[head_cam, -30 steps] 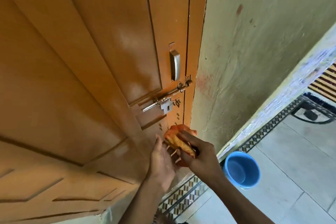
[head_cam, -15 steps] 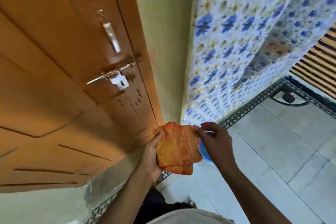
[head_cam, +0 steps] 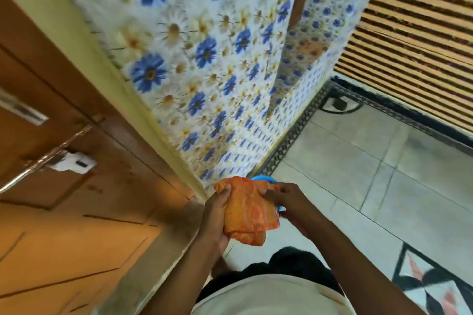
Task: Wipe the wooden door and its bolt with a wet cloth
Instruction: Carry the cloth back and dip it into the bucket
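An orange cloth (head_cam: pixel 247 210), folded into a thick pad, is held between both hands in the lower middle of the view. My left hand (head_cam: pixel 213 217) grips its left edge and underside. My right hand (head_cam: pixel 294 206) pinches its right edge. The wooden door (head_cam: pixel 64 212) fills the left side, well apart from the cloth. Its metal bolt (head_cam: pixel 43 158) and white latch plate (head_cam: pixel 74 162) sit at the far left, above a steel handle (head_cam: pixel 20 108).
A blue bucket (head_cam: pixel 266 181) stands on the floor directly behind the cloth, mostly hidden by it. A flowered blue-and-white curtain (head_cam: pixel 204 59) hangs beside the door frame. Pale floor tiles (head_cam: pixel 371 174) spread to the right, with a striped mat (head_cam: pixel 414 41) beyond.
The view has swung right and down, away from the door. Both hands have brought the cloth off the door's edge to a spot above the bucket, and it is now flattened into a pad.
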The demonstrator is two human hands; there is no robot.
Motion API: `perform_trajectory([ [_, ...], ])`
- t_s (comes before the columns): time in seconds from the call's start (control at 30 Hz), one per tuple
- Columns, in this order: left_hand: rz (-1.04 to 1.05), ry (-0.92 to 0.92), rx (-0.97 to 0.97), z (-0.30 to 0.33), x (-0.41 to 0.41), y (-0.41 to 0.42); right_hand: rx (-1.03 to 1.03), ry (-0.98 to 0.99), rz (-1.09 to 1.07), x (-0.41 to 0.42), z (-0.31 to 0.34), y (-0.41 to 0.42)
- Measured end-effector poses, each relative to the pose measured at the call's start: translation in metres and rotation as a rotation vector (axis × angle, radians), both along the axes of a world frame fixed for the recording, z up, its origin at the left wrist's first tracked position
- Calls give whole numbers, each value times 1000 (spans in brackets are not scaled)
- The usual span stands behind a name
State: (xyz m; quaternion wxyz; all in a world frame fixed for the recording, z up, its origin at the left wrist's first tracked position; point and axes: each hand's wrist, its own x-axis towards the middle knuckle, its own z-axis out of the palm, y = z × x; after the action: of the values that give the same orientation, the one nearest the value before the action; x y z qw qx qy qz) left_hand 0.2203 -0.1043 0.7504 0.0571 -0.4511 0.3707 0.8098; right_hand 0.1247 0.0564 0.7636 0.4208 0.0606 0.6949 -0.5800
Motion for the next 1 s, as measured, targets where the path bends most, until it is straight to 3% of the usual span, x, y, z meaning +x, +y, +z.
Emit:
perform_trajectory([
  [0.3,16,-32,-59,-38,-71,44,113,172,120,-101,-36,35],
  [0.5,240,-107,-332,-85,-118,90,151,170,336,-188,-98,53],
  [0.6,221,-145,-423,-121,-135,107,184,216,456,-216,-141,53],
  [0.83,-67,-216,-565,-279,-169,112,316,163,611,-251,-304,52],
  [1.0,-333,-428,-694,-427,-188,97,357,255,718,-257,-435,46],
])
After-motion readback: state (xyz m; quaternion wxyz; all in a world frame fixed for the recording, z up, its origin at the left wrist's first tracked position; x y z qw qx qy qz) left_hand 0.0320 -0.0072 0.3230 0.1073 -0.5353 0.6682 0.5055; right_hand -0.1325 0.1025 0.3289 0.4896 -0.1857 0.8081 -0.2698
